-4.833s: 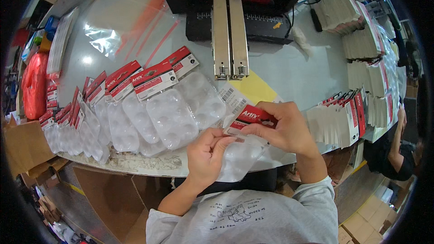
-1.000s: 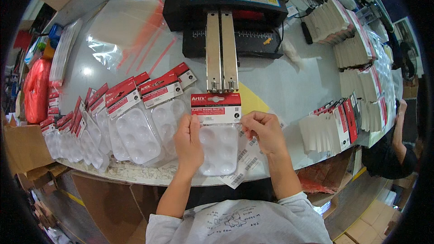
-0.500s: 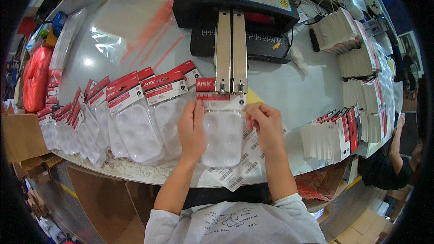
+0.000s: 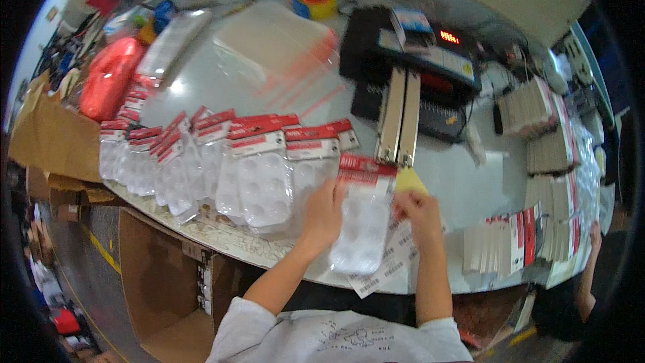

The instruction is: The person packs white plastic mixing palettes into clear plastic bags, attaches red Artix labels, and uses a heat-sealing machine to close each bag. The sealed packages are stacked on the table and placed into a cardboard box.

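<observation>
A clear-bagged white paint palette [image 4: 361,238] with a red and white header card hangs in front of me, tilted a little. My left hand [image 4: 324,215] grips its left edge, thumb on the card's side. At the card's right edge, the closed fingers of my right hand [image 4: 418,214] pinch the pack; motion blur softens their tips. Just beyond the card are the ends of two long metal arms [image 4: 392,117] on a black electric machine [image 4: 366,50]. A sheet of barcode stickers [image 4: 376,281] lies partly beneath the pack.
A row of bagged palettes [image 4: 259,188] covers the table's front left. Clear bags [image 4: 265,44] lie behind them. Stacks of header cards [image 4: 497,245] stand at right, with more cards [image 4: 527,107] farther back. A cardboard box [image 4: 161,275] sits below the table edge. Another person's arm [image 4: 591,262] shows at far right.
The pack's card, earlier under the metal arms' ends, has come out toward me and left of them, both hands moving with it. My view has turned, so the scene sits farther right.
</observation>
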### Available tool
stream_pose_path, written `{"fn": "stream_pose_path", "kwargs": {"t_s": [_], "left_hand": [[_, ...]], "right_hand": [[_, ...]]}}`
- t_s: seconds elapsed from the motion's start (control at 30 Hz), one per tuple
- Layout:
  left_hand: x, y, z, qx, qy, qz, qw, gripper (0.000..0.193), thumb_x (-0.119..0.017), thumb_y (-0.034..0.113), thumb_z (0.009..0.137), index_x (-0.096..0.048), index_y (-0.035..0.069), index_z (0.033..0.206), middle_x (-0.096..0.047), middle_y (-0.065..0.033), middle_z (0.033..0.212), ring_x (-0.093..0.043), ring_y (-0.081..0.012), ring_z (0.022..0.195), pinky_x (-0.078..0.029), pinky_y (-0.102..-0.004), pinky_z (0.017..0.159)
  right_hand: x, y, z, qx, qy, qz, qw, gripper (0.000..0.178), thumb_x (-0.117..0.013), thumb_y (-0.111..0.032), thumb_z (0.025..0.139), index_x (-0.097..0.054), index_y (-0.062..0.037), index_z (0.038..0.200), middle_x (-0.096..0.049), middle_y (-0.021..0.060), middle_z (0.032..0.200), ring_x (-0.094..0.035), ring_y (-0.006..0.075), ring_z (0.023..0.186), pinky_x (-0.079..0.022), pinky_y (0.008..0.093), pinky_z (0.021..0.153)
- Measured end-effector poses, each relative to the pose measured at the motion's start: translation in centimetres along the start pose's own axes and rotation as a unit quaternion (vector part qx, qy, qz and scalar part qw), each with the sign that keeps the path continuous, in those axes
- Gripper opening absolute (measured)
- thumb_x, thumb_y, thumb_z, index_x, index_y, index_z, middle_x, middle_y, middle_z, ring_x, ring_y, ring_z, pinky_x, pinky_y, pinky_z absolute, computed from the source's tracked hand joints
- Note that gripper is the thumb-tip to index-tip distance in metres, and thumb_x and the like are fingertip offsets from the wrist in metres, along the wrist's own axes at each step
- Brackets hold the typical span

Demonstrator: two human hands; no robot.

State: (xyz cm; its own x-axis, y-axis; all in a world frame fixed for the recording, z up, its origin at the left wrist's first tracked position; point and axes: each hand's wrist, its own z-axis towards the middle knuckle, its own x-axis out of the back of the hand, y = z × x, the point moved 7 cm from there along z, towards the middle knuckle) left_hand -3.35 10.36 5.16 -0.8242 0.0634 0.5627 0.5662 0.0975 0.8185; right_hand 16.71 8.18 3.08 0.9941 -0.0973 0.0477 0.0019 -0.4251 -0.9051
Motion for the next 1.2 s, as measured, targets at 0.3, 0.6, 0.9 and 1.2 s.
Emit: {"fn": "stream_pose_path", "kwargs": {"t_s": [0.3,0.6,0.9,1.2], "left_hand": [[12.7,-0.1,-0.5,-0.110,0.233,0.313,0.914,0.057,-0.052,0.046,0.088,-0.045,0.014,0.134,-0.028,-0.0234,0.144,-0.027,-0.0461,0.130,-0.029,-0.0543,0.099],[21.6,-8.3,-4.2,-0.087,0.240,0.330,0.909,0.073,-0.061,0.059,0.076,-0.041,0.029,0.139,-0.013,-0.0229,0.151,-0.006,-0.0470,0.138,-0.009,-0.0644,0.103],[36.5,-25.1,-0.8,0.043,0.256,0.294,0.920,0.066,-0.059,0.060,0.077,-0.045,0.032,0.136,-0.015,-0.0177,0.152,-0.010,-0.0445,0.138,-0.012,-0.0624,0.103],[41.2,-18.7,2.3,-0.103,0.205,0.353,0.907,0.056,-0.053,0.057,0.083,-0.050,0.030,0.133,-0.022,-0.0134,0.151,-0.013,-0.0419,0.139,-0.010,-0.0627,0.103]], "right_hand": [[-9.8,-0.8,-1.8,0.205,-0.025,-0.395,0.895,0.072,-0.059,-0.043,0.086,-0.028,-0.0084,0.141,-0.029,0.0254,0.141,-0.027,0.0433,0.129,-0.026,0.0543,0.101],[-23.0,-0.3,-3.4,0.147,-0.138,-0.437,0.877,0.087,-0.052,-0.058,0.085,-0.008,-0.0183,0.149,-0.002,0.0326,0.148,-0.003,0.0600,0.132,-0.010,0.0719,0.098],[-38.7,-1.4,-2.8,0.185,-0.166,-0.495,0.833,0.099,-0.054,-0.064,0.080,-0.001,-0.0150,0.148,0.003,0.0383,0.145,-0.005,0.0655,0.127,-0.017,0.0743,0.094],[-55.7,-2.0,0.4,0.248,-0.161,-0.419,0.858,0.099,-0.056,-0.057,0.083,0.001,-0.0086,0.147,0.005,0.0328,0.148,0.004,0.0571,0.133,-0.012,0.0695,0.099]]}}
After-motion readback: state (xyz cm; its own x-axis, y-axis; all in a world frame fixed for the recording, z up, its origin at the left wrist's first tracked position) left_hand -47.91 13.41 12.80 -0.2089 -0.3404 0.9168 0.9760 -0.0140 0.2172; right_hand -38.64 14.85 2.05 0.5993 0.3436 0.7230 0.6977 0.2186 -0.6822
